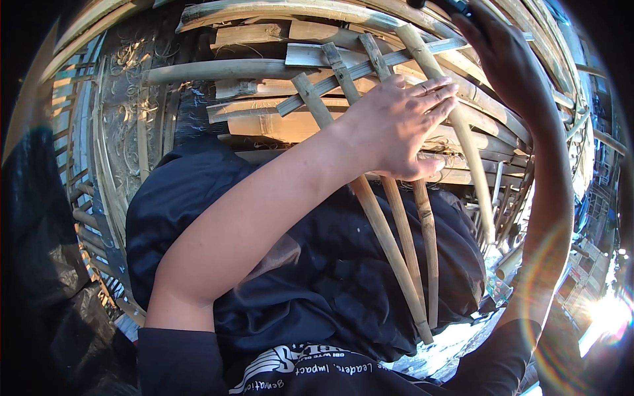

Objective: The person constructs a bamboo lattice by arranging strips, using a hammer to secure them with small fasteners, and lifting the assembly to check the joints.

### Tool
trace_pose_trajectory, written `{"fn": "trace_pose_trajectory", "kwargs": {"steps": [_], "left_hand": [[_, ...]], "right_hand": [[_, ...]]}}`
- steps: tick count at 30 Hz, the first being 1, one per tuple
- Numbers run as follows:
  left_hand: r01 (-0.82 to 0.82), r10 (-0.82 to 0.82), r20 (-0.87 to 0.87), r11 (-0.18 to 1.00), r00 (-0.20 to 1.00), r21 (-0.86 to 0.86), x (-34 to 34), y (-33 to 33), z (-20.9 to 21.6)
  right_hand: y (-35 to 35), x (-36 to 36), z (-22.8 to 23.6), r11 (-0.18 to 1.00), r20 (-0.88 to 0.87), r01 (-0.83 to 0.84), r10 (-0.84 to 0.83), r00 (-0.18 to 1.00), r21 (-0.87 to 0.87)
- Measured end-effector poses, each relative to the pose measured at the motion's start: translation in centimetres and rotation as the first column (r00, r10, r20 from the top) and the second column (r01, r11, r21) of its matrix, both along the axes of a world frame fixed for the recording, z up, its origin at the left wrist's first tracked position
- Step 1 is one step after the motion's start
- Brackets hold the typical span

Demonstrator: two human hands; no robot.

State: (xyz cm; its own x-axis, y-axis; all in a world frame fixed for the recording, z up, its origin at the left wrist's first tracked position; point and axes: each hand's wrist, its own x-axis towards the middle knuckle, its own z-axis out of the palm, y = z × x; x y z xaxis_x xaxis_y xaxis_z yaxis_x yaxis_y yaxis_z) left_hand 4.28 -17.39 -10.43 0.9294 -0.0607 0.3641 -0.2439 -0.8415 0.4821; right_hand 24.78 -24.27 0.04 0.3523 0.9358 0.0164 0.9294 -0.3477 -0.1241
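My left hand (406,125) lies palm down over several narrow bamboo slats (389,244), its fingers stretched out and thumb apart. The slats run from above that hand down across my lap. Their upper ends cross a bamboo crosspiece (370,68). One more slat (470,148), under my left fingertips, slants down to the right. At the upper right my right hand (492,39) is closed round a dark-handled tool (460,6), raised past the crosspiece's right end. The top edge cuts that tool off, so its kind cannot be told.
Split bamboo pieces (264,125) lie in a layer beneath the crosspiece and curve off to the right. On the left, bamboo shavings (132,53) are scattered over a dark surface beside a slatted frame (69,132). Bright sun glares at the lower right.
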Motion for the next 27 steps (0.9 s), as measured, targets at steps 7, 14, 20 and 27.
{"fn": "trace_pose_trajectory", "kwargs": {"steps": [7,14,20,27], "left_hand": [[0.059,-0.06,-0.002,0.981,0.998,-0.185,0.3,-0.3,0.8],[0.049,-0.046,0.038,0.996,0.998,-0.074,-0.2,-0.5,-0.2],[0.095,-0.095,0.015,0.995,0.995,0.024,-0.8,-0.6,0.0],[0.07,-0.069,-0.006,0.997,0.998,0.034,-0.8,-0.8,-0.5]], "right_hand": [[-0.6,0.6,-0.6,0.944,0.317,-0.296,0.327,0.89,-0.144],[-0.5,-3.1,-2.3,0.993,-0.118,-0.116,0.116,0.986,0.004],[0.6,-2.5,-2.1,0.969,-0.132,-0.023,-0.01,0.991,-0.246],[-1.5,-2.5,-3.0,0.992,-0.177,0.028,-0.05,0.983,-0.125]]}}
